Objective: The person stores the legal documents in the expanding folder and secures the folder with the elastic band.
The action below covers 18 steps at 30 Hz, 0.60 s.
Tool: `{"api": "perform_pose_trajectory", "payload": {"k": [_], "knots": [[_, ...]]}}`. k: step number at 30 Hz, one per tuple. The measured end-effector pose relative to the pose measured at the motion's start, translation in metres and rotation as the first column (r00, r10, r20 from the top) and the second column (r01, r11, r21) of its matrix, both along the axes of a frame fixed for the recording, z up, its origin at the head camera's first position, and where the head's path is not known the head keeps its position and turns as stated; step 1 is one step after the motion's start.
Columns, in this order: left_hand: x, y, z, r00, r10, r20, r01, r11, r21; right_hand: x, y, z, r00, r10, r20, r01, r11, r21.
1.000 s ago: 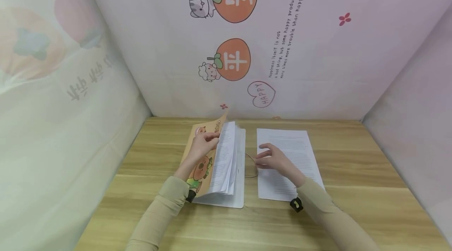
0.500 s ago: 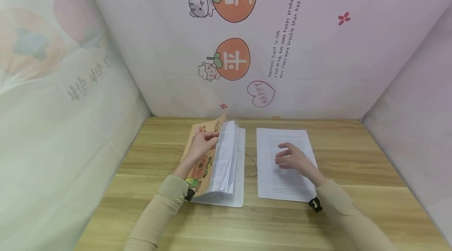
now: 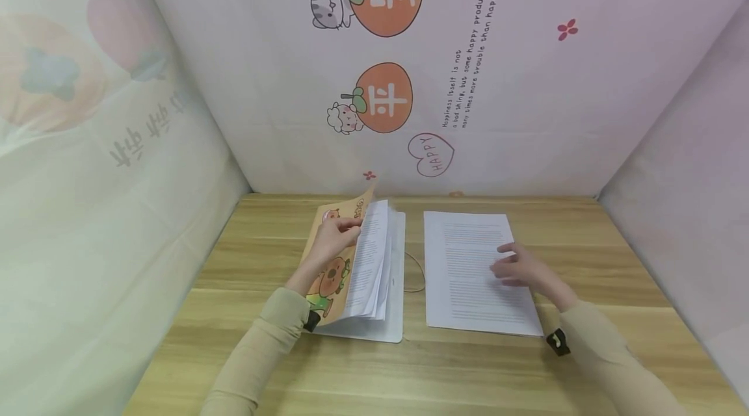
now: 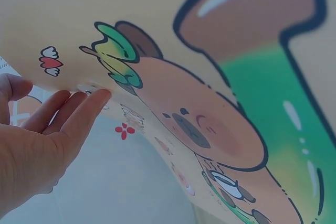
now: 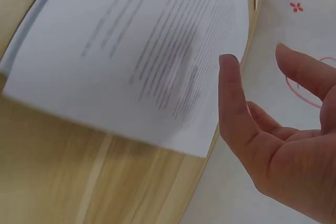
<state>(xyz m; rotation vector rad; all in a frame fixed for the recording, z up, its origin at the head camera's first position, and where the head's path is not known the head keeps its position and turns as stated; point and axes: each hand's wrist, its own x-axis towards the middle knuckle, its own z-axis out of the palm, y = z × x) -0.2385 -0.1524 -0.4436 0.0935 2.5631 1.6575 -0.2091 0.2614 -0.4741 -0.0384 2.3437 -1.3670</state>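
My left hand [image 3: 331,238] holds the orange cartoon cover [image 3: 332,278] of a file folder by its free edge, tilted up. In the left wrist view my thumb and fingertips [image 4: 100,98] meet that cover's edge. Inside the folder, several printed sheets [image 3: 367,266] stand partly fanned over the pale back cover [image 3: 396,299]. To the right lies a stack of printed paper [image 3: 468,302]. Over its right side hovers my right hand [image 3: 523,270], fingers loosely bent and holding nothing; the right wrist view shows a gap between thumb and forefinger [image 5: 231,87].
A thin elastic loop [image 3: 423,275] sticks out from the folder's right edge toward the paper stack. The wooden table [image 3: 445,377] is bounded by a printed cloth wall [image 3: 526,143] behind and cloth sides left and right.
My right hand has moved rightward, from beside the elastic loop across the paper stack to its right side. The left hand keeps the cover raised at much the same spot.
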Motion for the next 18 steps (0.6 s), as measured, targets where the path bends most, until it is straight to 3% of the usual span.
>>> {"api": "perform_pose_trajectory", "payload": {"k": [9,18], "knots": [[0.000,0.000,0.000,1.000,0.000,0.009,0.000,1.000,-0.002,0.003,0.021,-0.002,1.000,-0.010,0.022,0.009,0.998,0.067],[0.000,0.002,-0.002,1.000,-0.005,0.014,0.005,1.000,0.017,0.007,0.028,-0.002,1.000,-0.019,-0.019,0.022,0.987,0.162]]}}
